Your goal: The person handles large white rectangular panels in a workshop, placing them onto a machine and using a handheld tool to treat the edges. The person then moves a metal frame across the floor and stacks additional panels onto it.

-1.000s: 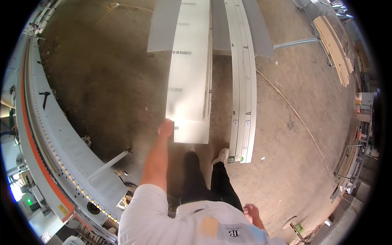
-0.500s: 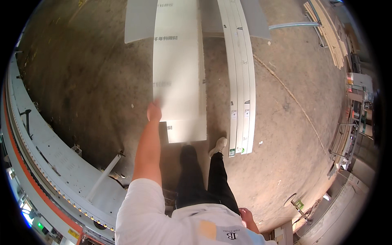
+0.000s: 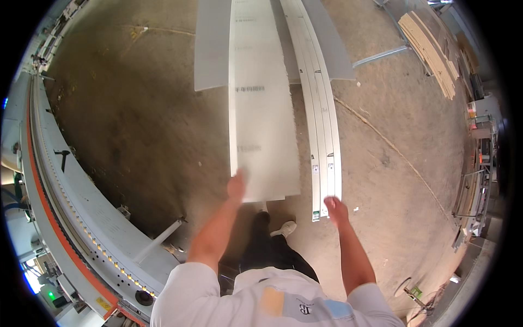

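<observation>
A long, wide white board [image 3: 267, 122] with faint printed marks stretches away from me. My left hand [image 3: 237, 185] is closed on its left edge near the close end, slightly blurred, with the fingertips over the top face. Under the board's near end a sliver of another white board [image 3: 277, 198] shows. To the right lie several narrow white strips [image 3: 318, 114] side by side, labels near their ends. My right hand [image 3: 336, 211] is over the near end of these strips, fingers curled, with nothing visible in it.
Grey sheets [image 3: 212, 54] lie under the far part of the boards. A long machine [image 3: 81, 201] with an orange stripe curves along the left, a bar [image 3: 158, 242] jutting from it. Wooden planks [image 3: 430, 52] are stacked at the far right, near a metal bar [image 3: 381, 56].
The wide board has shifted toward me and now covers most of the board below. My right hand has come up from beside my hip to the front. The view has turned slightly.
</observation>
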`<state>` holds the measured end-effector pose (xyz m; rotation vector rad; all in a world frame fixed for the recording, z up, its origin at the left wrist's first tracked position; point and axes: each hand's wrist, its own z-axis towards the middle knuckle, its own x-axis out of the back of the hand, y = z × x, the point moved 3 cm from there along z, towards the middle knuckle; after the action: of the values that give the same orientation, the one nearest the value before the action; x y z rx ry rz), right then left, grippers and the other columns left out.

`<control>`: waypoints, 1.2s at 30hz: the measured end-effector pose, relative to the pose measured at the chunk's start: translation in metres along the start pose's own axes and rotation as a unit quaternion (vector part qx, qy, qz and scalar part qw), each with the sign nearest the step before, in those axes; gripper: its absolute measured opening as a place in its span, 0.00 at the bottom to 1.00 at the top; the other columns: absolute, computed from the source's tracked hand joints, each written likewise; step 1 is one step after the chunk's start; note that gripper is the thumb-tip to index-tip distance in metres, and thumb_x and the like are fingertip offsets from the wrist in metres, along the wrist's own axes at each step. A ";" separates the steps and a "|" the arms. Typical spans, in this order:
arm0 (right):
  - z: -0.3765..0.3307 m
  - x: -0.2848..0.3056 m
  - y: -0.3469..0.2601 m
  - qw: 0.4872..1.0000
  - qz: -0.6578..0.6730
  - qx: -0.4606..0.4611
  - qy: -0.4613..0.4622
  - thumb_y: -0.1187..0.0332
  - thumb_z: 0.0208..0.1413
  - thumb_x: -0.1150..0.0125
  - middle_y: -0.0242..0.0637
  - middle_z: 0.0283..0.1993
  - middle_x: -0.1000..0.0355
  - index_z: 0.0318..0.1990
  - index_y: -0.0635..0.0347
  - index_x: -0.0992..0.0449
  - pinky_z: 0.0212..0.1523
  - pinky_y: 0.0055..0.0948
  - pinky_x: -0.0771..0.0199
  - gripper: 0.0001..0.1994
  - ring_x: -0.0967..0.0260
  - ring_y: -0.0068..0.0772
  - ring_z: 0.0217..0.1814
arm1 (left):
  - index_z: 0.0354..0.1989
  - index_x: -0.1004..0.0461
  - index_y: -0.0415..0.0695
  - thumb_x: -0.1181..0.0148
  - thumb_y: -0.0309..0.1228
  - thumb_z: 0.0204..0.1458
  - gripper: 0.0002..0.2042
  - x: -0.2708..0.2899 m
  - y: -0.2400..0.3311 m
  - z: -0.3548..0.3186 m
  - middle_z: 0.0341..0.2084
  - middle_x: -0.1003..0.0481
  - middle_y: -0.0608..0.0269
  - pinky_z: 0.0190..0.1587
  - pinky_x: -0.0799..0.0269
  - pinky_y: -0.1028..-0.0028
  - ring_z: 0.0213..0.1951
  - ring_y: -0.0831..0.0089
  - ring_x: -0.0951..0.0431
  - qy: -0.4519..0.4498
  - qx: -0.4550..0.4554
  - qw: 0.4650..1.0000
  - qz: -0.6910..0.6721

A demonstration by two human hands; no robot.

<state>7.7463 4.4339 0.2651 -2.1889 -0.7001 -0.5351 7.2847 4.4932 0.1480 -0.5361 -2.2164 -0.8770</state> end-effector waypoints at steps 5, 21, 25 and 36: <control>0.105 0.005 -0.050 0.998 0.001 0.015 0.058 0.36 0.67 0.47 0.49 0.58 0.18 0.59 0.56 0.20 0.64 0.45 0.26 0.32 0.23 0.53 0.64 | 0.71 0.32 0.41 0.55 0.35 0.72 0.22 -0.074 -0.025 -0.129 0.44 0.17 0.45 0.45 0.20 0.52 0.42 0.50 0.16 0.022 -0.199 0.977 0.068; -0.108 0.092 0.143 0.971 -0.085 -0.212 0.076 0.27 0.65 0.57 0.55 0.55 0.19 0.51 0.57 0.14 0.63 0.51 0.25 0.41 0.23 0.59 0.62 | 0.67 0.27 0.43 0.41 0.49 0.70 0.26 -0.116 0.104 -0.267 0.60 0.20 0.59 0.64 0.23 0.60 0.58 0.64 0.18 -0.498 0.130 0.732 -0.446; -0.213 0.112 0.196 0.962 -0.110 -0.238 0.081 0.28 0.64 0.54 0.56 0.47 0.17 0.44 0.58 0.14 0.58 0.52 0.23 0.39 0.21 0.61 0.56 | 0.73 0.32 0.42 0.49 0.44 0.74 0.25 -0.088 0.201 -0.140 0.64 0.24 0.54 0.68 0.26 0.54 0.64 0.57 0.22 -0.443 0.070 0.723 -0.526; -0.290 0.115 0.318 0.965 0.018 -0.255 0.049 0.24 0.61 0.49 0.61 0.36 0.19 0.39 0.71 0.15 0.46 0.50 0.23 0.46 0.19 0.58 0.43 | 0.71 0.31 0.41 0.47 0.42 0.72 0.25 -0.090 0.184 -0.213 0.63 0.23 0.54 0.64 0.22 0.53 0.62 0.55 0.21 -0.437 0.068 0.743 -0.503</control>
<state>7.9908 4.0686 0.3392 -2.6196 -0.5049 -0.8750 7.5476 4.4562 0.2772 0.5829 -3.4936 -1.0559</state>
